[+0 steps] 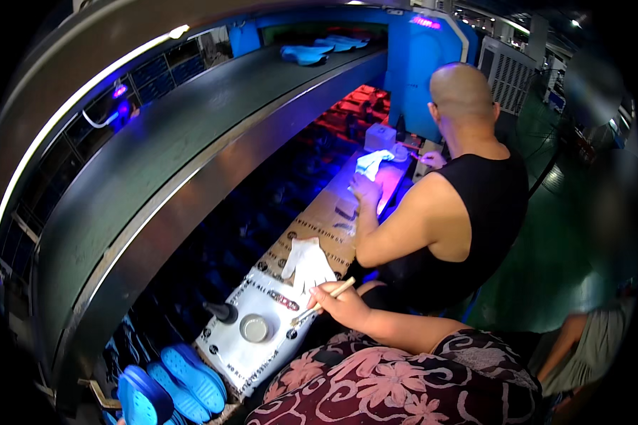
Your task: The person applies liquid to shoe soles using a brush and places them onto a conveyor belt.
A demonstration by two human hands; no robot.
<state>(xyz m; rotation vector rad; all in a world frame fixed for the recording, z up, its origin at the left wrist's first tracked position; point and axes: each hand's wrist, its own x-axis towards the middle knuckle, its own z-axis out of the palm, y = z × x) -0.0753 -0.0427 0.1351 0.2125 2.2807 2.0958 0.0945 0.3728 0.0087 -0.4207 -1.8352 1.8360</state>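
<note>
My right hand (339, 306) is closed round the pale wooden handle of a small brush (344, 286). The bristle end points down and left, over the edge of the white-covered board (227, 361). To the left of the brush stands a round pale cup (254, 328), with a dark nozzle-topped bottle (222, 312) beside it. A white cloth or glove (308, 263) lies just beyond my right hand. At the lower left, a blue foam shoe (143, 397) is tilted near other blue shoes (188, 379). Only a sliver of skin shows at the lower edge below it; my left hand's fingers are hidden.
A co-worker (468, 177) sits ahead on the right, hands at a brightly lit white item (373, 164). A conveyor belt (156, 134) runs along the left, carrying blue shoe pieces (308, 54) toward a blue machine (415, 78). Another person's sleeve or clothing (595, 347) shows at right.
</note>
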